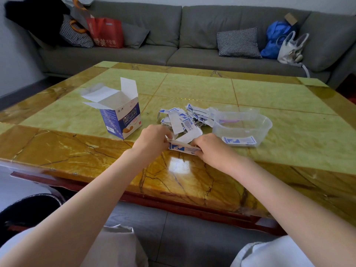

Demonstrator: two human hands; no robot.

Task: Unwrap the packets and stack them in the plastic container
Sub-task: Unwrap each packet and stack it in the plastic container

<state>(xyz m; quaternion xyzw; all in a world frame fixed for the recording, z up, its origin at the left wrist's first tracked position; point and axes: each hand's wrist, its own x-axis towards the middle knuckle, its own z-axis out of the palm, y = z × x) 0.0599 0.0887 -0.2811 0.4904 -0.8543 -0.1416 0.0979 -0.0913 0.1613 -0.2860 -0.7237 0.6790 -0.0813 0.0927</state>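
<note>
Tabletop (192,87): glossy stone, green panels with an amber veined border, red wooden edge below.

Left hand (154,138): fingers closed, pinching the left end of a packet.

Right hand (209,146): fingers closed, pinching the right end of the same packet.

Packet (183,148): blue and white, held between both hands just above the near part of the tabletop. Its white wrapper flap is peeled up and away; a thin tan strip shows along the opened edge.

Pile (185,118): loose blue-and-white packets and white wrapper pieces, lying just beyond the hands and touching the left side of the container.

Container (266,123): clear plastic, shallow, oval, standing right of the pile. One blue-and-white packet lies flat at its near side; something pale with a purple stripe lies at its far left, too faint to identify.

Box (123,117): blue and white carton, upright, top flaps open, left of the pile and apart from it.

Sofa (173,33): grey, behind the tabletop, carrying two checked cushions, a red bag (107,32), a blue bag (275,38) and a white bag (290,48).
</note>
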